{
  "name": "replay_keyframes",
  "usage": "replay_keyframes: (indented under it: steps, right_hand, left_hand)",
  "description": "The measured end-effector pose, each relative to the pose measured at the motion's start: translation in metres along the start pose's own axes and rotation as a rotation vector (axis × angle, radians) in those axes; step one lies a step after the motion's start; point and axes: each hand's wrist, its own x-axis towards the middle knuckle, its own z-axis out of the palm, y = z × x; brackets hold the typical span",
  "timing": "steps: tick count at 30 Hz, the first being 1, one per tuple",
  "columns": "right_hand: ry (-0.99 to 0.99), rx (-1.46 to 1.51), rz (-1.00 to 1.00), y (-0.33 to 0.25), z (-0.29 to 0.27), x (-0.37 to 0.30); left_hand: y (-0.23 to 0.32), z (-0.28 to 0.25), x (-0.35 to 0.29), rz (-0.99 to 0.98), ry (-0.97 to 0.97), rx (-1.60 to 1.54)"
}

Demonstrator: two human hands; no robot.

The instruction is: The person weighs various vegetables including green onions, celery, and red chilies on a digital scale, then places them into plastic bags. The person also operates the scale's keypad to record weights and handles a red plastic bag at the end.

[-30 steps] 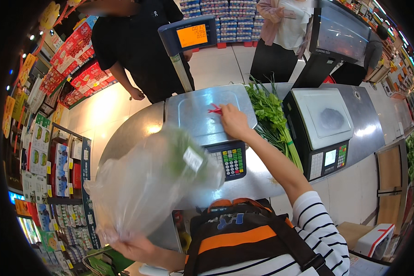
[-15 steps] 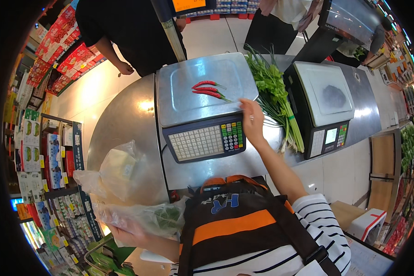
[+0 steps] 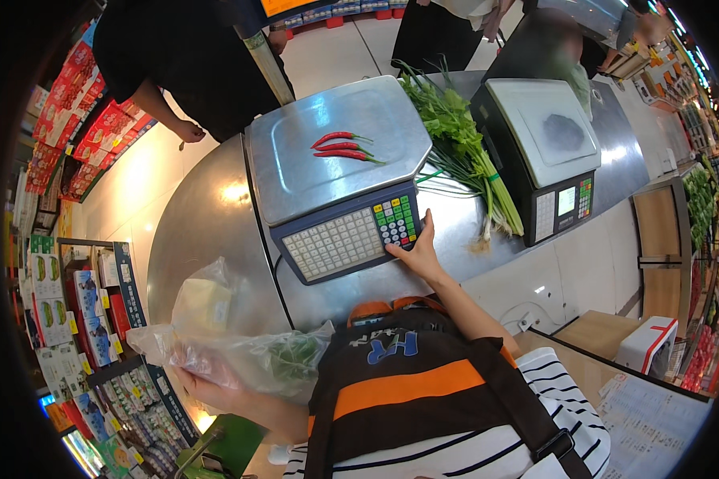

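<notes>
Presently: red chillies (image 3: pixel 343 150), three, lying close together on the metal pan (image 3: pixel 291 191) of the left scale (image 3: pixel 335 247). Right hand (image 3: pixel 420 255), partly open, gripping nothing visible, thumb at the coloured keys (image 3: pixel 396 217). Left hand (image 3: pixel 216 391), fingers curled on a clear plastic bag (image 3: pixel 252 351), green contents. Green vegetables (image 3: pixel 459 124), bundled, on the counter (image 3: pixel 204 227) between left scale and right scale (image 3: pixel 527 124).

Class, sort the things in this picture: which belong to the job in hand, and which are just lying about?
Seemingly in the job:
- near scale, right hand at its keypad
- three red chillies on its plate
- clear plastic bag, in the left hand

Seemingly just lying about:
- bundled greens
- second scale
- white-and-red box
</notes>
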Motion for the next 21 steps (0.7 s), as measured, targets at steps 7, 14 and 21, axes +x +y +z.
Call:
replay_keyframes:
  steps: [7, 14, 21]
  right_hand:
    - [0.027, 0.016, -0.003, -0.001, 0.0, 0.001]
    - [0.053, -0.032, -0.004, -0.007, 0.004, 0.001]
    - [0.038, 0.004, 0.028, -0.008, 0.001, 0.0]
  left_hand:
    - [-0.006, -0.007, 0.007, -0.025, -0.026, -0.033]
    - [-0.011, -0.004, 0.003, 0.041, 0.126, 0.052]
    - [-0.012, -0.005, 0.006, 0.003, 0.091, -0.006]
